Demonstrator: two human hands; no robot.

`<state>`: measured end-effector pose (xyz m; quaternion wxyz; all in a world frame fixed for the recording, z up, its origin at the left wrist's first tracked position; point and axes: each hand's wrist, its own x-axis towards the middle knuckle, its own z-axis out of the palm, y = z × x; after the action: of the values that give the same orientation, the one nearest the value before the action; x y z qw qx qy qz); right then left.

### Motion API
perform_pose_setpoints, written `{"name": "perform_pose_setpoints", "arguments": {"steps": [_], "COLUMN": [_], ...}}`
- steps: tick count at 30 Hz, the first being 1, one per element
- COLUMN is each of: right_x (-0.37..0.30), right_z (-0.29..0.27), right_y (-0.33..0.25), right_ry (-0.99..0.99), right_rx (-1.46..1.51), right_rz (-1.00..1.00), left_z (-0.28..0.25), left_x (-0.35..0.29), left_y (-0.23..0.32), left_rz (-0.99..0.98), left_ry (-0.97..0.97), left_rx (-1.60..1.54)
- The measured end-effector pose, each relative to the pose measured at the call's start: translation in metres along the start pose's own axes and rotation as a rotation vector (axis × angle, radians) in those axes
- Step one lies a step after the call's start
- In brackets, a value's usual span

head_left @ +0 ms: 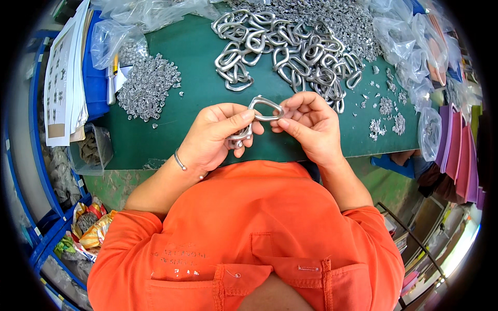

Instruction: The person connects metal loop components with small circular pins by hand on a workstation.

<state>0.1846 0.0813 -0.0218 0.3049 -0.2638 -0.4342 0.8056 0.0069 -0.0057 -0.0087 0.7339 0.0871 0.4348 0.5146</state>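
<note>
Between my two hands is a silver oval metal link [266, 118], held above the near part of the green table [192, 41]. My left hand [220, 129] pinches its left end between thumb and forefinger. More silver metal, looking like another link [238, 137], is tucked under the curled fingers of that hand; they partly hide it. My right hand [315, 127] is closed at the link's right end, thumb and fingertips on it. Whether a small part is also between those fingertips cannot be made out. Beyond my hands lies a large pile of similar links [290, 46].
Small clear parts [148, 88] form a heap at the left, beside a blue bin [97, 67] and paper sheets [63, 78]. Many small silver parts [342, 20] cover the far side. Little clusters of tiny pieces [385, 106] lie at right, near plastic bags [410, 57].
</note>
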Motion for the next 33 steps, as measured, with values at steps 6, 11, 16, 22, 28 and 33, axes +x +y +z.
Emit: {"name": "perform_pose_setpoints", "arguments": {"steps": [6, 11, 16, 22, 28, 33], "right_x": [-0.001, 0.0, 0.001, 0.002, 0.002, 0.004], "right_z": [-0.001, -0.003, -0.008, -0.008, -0.005, -0.005], "right_y": [-0.001, 0.002, 0.001, -0.002, -0.005, -0.002], "right_ry": [0.019, 0.023, 0.013, 0.026, 0.035, 0.069], "right_rx": [0.024, 0.048, 0.045, 0.045, 0.025, 0.025], "right_rz": [-0.034, -0.037, 0.033, 0.033, 0.06, 0.091], "left_z": [-0.001, -0.001, 0.006, 0.004, -0.003, -0.005], "left_x": [0.001, 0.0, -0.007, -0.004, 0.0, 0.002], "left_y": [-0.002, -0.002, 0.004, 0.002, -0.002, -0.003], "left_rz": [0.008, -0.039, -0.057, -0.161, -0.275, -0.343], "left_ry": [-0.024, -0.031, -0.063, -0.118, -0.183, -0.187], "left_rx": [0.031, 0.012, 0.166, 0.148, -0.039, -0.148]}}
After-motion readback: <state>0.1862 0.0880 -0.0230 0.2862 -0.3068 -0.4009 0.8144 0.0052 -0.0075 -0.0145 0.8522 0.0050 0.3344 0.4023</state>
